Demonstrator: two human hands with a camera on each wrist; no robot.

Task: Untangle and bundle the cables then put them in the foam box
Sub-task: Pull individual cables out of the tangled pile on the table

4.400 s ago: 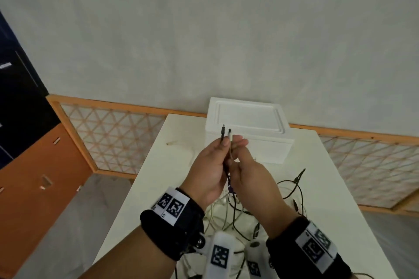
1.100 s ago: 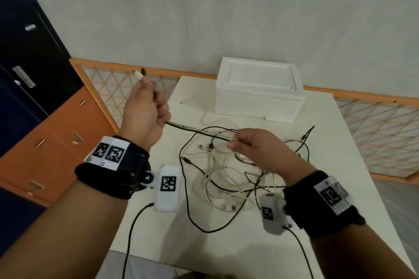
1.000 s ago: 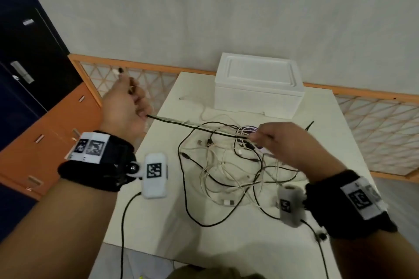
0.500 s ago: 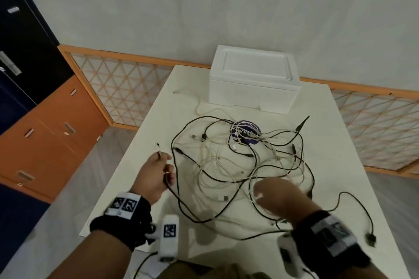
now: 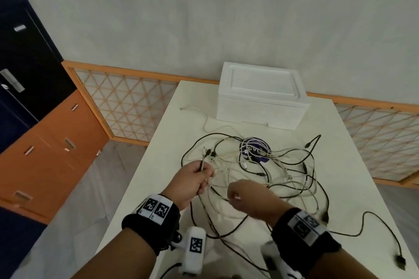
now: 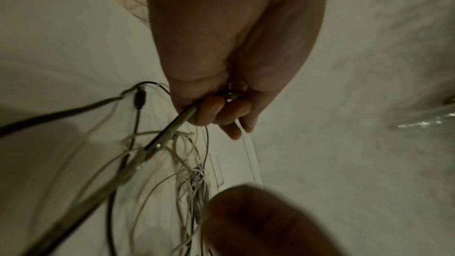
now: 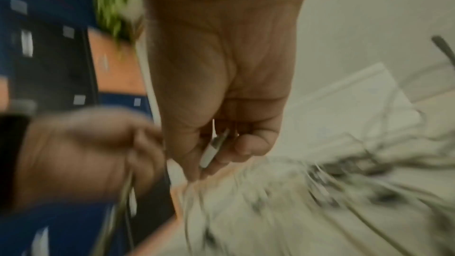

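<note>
Head view gave us the layout, left to right. Our left hand (image 5: pixel 192 182) pinched two cable ends, fingers curled round them, plugs pointing up. Our right hand (image 5: pixel 250 199) held a white plug (image 7: pixel 211 150) between thumb and fingers, just beside the left. Beyond both lay the tangled cables (image 5: pixel 260 172) — black and white strands crossing on the table (image 5: pixel 340 165), a dark round object (image 5: pixel 255 150) beneath them. We judged the untangling barely begun; next we would need to draw the gripped strands free without tightening loops. The foam box (image 5: pixel 260 99) stood at the far edge, lid on — it must be opened before anything goes in.
</note>
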